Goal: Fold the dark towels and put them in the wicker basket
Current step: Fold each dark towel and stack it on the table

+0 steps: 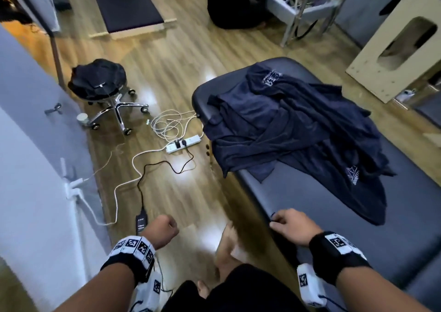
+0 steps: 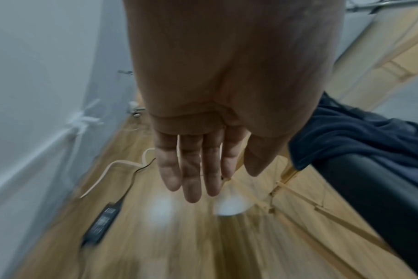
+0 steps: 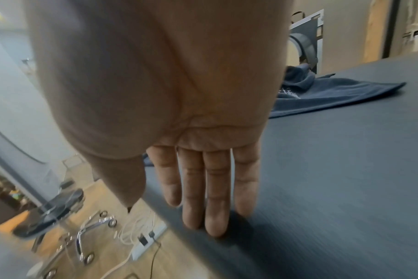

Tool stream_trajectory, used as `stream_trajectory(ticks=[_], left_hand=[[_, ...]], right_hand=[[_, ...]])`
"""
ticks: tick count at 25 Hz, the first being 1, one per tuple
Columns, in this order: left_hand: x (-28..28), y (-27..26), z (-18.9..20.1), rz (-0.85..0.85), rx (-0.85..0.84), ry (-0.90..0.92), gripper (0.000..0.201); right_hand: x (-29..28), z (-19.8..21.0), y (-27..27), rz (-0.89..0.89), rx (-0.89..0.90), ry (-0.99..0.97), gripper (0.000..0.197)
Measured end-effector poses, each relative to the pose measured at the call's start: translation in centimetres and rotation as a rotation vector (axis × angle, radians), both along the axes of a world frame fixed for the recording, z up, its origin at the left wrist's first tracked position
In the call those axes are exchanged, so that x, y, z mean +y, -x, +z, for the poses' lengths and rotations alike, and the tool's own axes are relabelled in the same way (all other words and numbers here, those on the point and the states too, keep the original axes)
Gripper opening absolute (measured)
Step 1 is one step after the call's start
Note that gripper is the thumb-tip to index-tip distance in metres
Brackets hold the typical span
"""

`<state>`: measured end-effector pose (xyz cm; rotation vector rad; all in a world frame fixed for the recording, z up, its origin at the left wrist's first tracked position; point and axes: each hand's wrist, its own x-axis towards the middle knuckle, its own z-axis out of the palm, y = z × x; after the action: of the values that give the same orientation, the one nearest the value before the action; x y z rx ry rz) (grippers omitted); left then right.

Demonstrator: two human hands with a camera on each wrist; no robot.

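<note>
A heap of dark navy towels (image 1: 298, 130) lies crumpled on the far half of a dark padded table (image 1: 358, 228); one edge hangs over the left side. My right hand (image 1: 288, 223) is at the table's near left edge, well short of the heap. In the right wrist view its straight fingers (image 3: 208, 188) touch the bare table (image 3: 334, 179), with the towels (image 3: 322, 94) beyond. My left hand (image 1: 164, 228) hangs over the floor, left of the table. Its fingers (image 2: 198, 169) are relaxed and hold nothing. No wicker basket is in view.
On the wooden floor left of the table lie a white power strip (image 1: 183, 143), tangled cables and a black adapter (image 1: 141, 222). A wheeled stool (image 1: 97, 77) with dark cloth on it stands by the grey wall. A crouched person (image 1: 236, 1) and a wooden box (image 1: 396, 39) are at the back.
</note>
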<state>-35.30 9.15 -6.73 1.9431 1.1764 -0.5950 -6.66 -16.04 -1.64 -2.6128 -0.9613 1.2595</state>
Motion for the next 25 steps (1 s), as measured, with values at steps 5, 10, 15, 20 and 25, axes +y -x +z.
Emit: stream_trajectory(ticks=[5,10,15,20,25], left_hand=[[4.5,-11.3,3.8,-0.237,-0.031,-0.112,0.005],[7.1,-22.0,6.4,-0.381,-0.117,-0.169,0.014],[8.4,-27.7,7.9,-0.495,-0.126,-0.145,0.017],[9.0,-31.9,8.4,-0.642,-0.176,-0.082,0.027],[7.2,-36.2,9.1,-0.717,-0.33,-0.145,0.064]], right_hand=[[5.1,0.8,-6.4,-0.183,-0.075,-0.17,0.021],[11.0,1.3,-12.9,-0.149,-0.19,-0.294,0.028],[15.6,0.7,-15.7,0.071,-0.193,-0.215,0.071],[17.0,1.5,-16.4,0.017,-0.286,-0.068,0.036],[16.0,5.8,-16.2,-0.31,-0.363,-0.291,0.033]])
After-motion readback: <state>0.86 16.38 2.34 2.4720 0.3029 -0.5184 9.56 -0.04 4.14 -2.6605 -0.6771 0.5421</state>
